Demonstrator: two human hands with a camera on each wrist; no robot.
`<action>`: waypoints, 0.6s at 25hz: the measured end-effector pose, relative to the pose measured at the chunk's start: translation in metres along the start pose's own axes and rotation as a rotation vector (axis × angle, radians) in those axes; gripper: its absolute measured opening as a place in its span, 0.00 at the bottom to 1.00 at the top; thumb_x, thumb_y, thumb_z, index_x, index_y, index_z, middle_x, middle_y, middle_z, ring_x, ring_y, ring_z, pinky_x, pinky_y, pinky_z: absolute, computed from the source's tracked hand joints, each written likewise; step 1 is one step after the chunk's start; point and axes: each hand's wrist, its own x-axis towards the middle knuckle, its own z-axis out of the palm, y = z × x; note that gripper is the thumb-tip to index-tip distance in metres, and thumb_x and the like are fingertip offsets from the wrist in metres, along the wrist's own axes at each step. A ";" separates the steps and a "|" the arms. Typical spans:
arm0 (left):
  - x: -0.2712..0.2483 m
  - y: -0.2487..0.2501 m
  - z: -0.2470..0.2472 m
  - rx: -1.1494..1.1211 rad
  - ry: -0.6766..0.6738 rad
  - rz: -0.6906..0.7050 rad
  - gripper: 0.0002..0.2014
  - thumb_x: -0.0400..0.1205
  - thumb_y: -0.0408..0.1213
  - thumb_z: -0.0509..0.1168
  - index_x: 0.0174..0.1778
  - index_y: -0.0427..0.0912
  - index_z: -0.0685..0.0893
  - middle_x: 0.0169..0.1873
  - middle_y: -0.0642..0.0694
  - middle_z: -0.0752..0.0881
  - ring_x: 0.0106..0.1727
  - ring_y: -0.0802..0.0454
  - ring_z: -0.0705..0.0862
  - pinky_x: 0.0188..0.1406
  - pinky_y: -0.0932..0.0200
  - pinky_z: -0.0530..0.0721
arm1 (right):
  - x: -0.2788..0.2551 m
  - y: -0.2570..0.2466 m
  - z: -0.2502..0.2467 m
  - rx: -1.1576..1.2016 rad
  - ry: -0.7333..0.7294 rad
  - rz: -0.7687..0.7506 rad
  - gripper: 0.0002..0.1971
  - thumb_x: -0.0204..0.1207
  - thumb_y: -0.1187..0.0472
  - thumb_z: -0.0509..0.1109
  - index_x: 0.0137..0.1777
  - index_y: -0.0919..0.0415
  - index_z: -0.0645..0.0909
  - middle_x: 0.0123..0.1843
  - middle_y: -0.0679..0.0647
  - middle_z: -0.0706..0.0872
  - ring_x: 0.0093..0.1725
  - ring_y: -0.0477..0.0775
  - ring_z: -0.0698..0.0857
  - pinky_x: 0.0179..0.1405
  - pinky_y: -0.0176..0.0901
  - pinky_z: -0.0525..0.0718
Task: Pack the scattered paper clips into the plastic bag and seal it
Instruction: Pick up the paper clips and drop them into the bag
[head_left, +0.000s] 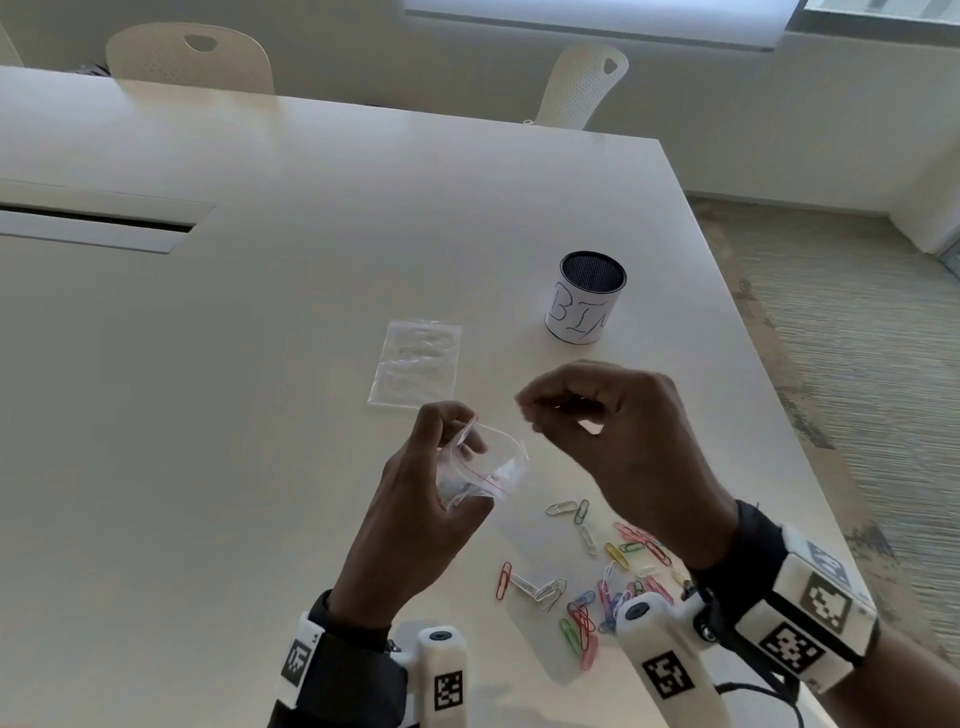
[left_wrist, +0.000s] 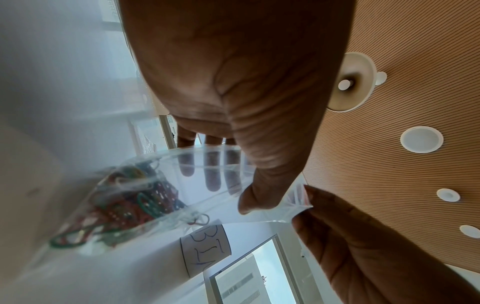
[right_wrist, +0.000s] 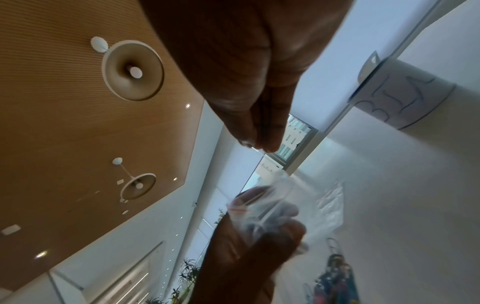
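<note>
Gripping plastic bag (head_left: 480, 470), left hand (head_left: 415, 499), paper clips (head_left: 597, 587) scattered

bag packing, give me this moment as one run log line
left hand holds open bag | right hand pinching above it, contents unclear | clips remain on table

The left hand (head_left: 415, 499) was held raised, fingers curled in a grip; the right hand (head_left: 618, 441) was held beside it, fingertips (right_wrist: 259, 142) pinched together.

Head view high, looking down the table (head_left: 311, 260), wrist views close, tilted upward — all share the bag (head_left: 480, 467).
</note>
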 end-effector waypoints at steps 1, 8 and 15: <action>-0.001 -0.001 0.000 -0.002 0.007 0.001 0.29 0.75 0.28 0.77 0.65 0.54 0.74 0.53 0.61 0.86 0.57 0.57 0.86 0.48 0.75 0.82 | -0.002 0.005 -0.004 -0.042 0.017 0.020 0.06 0.78 0.69 0.79 0.48 0.58 0.93 0.41 0.45 0.94 0.42 0.44 0.93 0.48 0.36 0.92; 0.000 -0.003 0.001 0.008 0.008 -0.001 0.29 0.77 0.28 0.78 0.67 0.54 0.73 0.54 0.59 0.85 0.60 0.58 0.85 0.49 0.72 0.85 | -0.041 0.030 -0.004 -0.254 -0.648 0.000 0.10 0.84 0.58 0.75 0.63 0.49 0.88 0.62 0.41 0.89 0.59 0.39 0.88 0.62 0.36 0.88; 0.000 0.000 0.003 0.016 -0.005 -0.003 0.29 0.77 0.28 0.77 0.67 0.54 0.73 0.55 0.59 0.85 0.60 0.56 0.86 0.50 0.60 0.90 | -0.058 0.048 0.015 -0.408 -0.887 -0.250 0.14 0.88 0.54 0.67 0.70 0.48 0.87 0.73 0.41 0.85 0.71 0.38 0.80 0.72 0.30 0.78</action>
